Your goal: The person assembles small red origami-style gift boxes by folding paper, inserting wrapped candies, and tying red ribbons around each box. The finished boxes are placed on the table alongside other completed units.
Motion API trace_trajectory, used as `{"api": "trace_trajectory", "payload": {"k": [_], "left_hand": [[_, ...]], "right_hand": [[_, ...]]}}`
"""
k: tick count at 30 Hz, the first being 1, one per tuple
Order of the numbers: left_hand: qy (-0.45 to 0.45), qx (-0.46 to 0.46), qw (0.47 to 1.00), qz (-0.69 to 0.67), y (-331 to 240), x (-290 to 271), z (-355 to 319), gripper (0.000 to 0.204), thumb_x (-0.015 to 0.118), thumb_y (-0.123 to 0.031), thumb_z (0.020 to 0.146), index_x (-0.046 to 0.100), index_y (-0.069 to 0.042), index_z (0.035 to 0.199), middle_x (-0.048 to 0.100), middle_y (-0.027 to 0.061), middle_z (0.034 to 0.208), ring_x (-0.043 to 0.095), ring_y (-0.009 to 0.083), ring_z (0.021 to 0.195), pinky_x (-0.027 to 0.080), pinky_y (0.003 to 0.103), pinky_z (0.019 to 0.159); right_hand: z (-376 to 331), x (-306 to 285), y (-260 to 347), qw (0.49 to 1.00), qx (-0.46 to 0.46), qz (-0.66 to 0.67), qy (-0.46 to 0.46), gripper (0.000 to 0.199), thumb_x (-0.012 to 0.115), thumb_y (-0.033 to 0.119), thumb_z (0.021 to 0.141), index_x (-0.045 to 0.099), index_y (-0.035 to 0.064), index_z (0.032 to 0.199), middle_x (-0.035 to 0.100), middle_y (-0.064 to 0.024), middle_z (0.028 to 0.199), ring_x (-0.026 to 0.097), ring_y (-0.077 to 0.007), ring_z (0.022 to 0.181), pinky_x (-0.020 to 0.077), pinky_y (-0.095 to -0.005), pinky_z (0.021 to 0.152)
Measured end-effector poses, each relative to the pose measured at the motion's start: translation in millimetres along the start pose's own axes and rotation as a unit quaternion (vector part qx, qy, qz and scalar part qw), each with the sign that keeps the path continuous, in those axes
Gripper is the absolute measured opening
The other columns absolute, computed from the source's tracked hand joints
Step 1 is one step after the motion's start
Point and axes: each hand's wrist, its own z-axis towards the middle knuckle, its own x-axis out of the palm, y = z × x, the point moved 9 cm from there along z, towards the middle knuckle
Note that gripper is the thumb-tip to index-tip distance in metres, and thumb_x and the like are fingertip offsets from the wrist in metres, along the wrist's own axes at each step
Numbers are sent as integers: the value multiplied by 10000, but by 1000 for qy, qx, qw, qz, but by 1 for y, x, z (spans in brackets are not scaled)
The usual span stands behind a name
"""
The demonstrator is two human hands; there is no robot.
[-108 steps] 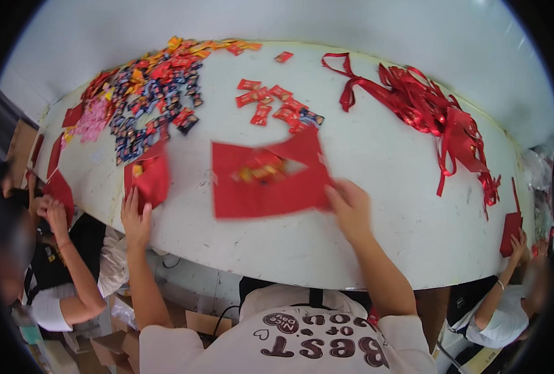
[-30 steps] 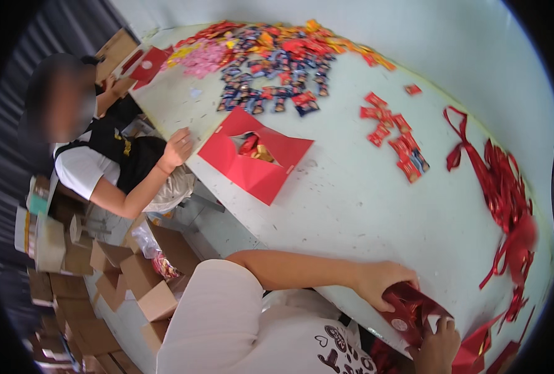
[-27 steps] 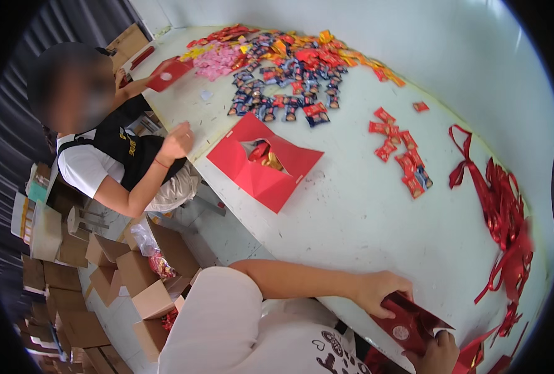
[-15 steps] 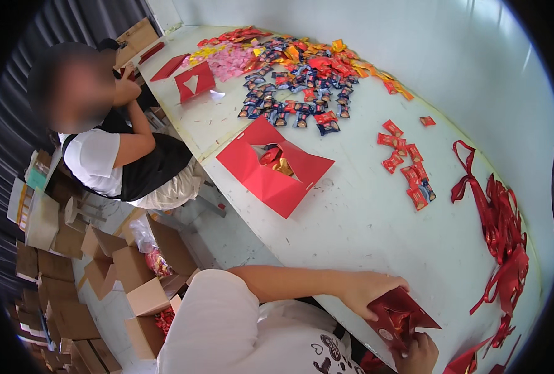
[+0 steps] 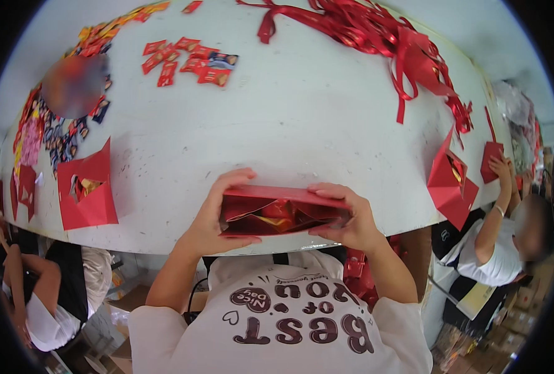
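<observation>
A red paper gift box [image 5: 283,192] is held between both hands above the table's near edge, close to my shirt. Its top gapes, and wrapped candies [image 5: 282,212] in red and gold show inside among the folded flaps. My left hand [image 5: 211,215] grips the left end, fingers along the far side and thumb on the near side. Around the right end closes my right hand [image 5: 355,218], in the same manner.
Small red packets [image 5: 213,76] lie beyond my left hand, red ribbons [image 5: 364,34] at the far right. Filled red boxes stand left [image 5: 102,209] and right [image 5: 445,174]. More candy is piled far left. Co-workers sit at both sides; the right one's hands hold a red box [image 5: 490,159].
My view has swung to the right. The red box, earlier tilted between my hands, is now level in front of me, with a hand at each end.
</observation>
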Motion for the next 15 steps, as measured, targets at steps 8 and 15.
{"api": "trace_trajectory", "payload": {"k": [8,15], "left_hand": [[-4,65,991,113,-11,-4,11,551,856,-11,606,543,-26,1060,598,162,1157,556,299,1116,461,407,944],[-81,-25,996,16,4,-11,21,370,775,22,709,575,18,1021,650,168,1050,631,238,974,518,344,847]], "right_hand": [[15,-7,7,992,-64,79,-78,691,844,-32,575,500,38,1171,585,-201,1206,504,-322,1220,323,-495,1071],[32,-3,-16,979,81,170,-80,613,824,-80,583,506,40,1093,606,-141,1164,585,-259,1096,412,-393,1009]]}}
